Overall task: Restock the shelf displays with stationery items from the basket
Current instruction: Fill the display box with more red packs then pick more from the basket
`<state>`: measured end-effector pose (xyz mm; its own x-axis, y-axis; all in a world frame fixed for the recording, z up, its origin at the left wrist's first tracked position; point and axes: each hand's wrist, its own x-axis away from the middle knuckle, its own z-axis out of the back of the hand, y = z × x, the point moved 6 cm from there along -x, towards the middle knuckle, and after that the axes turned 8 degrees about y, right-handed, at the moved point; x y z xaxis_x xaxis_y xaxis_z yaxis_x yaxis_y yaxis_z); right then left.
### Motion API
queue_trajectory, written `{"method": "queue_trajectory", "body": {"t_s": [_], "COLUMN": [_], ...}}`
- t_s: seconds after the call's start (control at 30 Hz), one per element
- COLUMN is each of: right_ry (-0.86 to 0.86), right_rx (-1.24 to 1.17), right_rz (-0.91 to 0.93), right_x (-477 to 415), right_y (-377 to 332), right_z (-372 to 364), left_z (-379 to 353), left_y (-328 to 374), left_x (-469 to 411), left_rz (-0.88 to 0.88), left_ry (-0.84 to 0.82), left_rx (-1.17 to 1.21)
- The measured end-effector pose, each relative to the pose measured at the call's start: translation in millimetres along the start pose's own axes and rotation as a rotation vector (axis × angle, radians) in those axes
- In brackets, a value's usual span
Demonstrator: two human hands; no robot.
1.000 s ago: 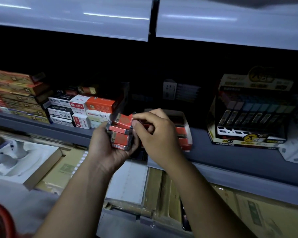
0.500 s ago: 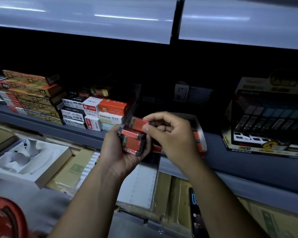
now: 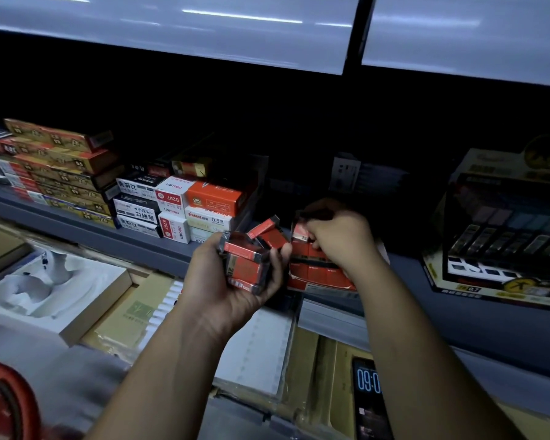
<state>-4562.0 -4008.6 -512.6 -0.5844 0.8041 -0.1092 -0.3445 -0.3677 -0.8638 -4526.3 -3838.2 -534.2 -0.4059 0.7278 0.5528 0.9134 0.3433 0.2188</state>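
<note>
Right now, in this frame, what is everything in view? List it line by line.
shelf: one, grey, across the middle
small red boxes: several, red, held stacked at centre
display tray: one, red, on the shelf, holding like boxes
mixed boxes: several, white, black, orange, left of the display tray
long boxes: a stack, gold and red, far left
pen display: one, dark with yellow trim, right
moulded tray: one, white, below the shelf
basket: one, red, bottom left
lit screen: one, dark, blue digits, bottom
left hand: one, grips the stack
right hand: one, fingers pinch one box at the display tray
</note>
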Motion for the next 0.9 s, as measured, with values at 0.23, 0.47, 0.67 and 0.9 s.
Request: {"method": "queue_trajectory", "body": {"t_s": [0.23, 0.47, 0.67, 0.9], "right_ry": [0.078, 0.043, 0.069, 0.102], "right_rx": [0.08, -0.067, -0.059, -0.008], "right_rz": [0.035, -0.002, 0.079, 0.376], "right_x": [5.9, 29.3, 44.1, 58.6], "right_y": [0.5, 8.1, 11.4, -27.7], "right_z": [9.7, 7.2, 6.4, 20.5], "left_z": [-2.4, -2.7, -1.6, -1.7], "left_y": [0.6, -1.1, -2.2, -5.8], "left_x": [0.9, 1.7, 6.6, 5.5], "left_rz": [-0.007, -0.005, -0.026, -0.033], "left_ry": [-0.005, -0.002, 0.013, 0.016], "left_rx": [0.01, -0.016, -0.029, -0.121]}}
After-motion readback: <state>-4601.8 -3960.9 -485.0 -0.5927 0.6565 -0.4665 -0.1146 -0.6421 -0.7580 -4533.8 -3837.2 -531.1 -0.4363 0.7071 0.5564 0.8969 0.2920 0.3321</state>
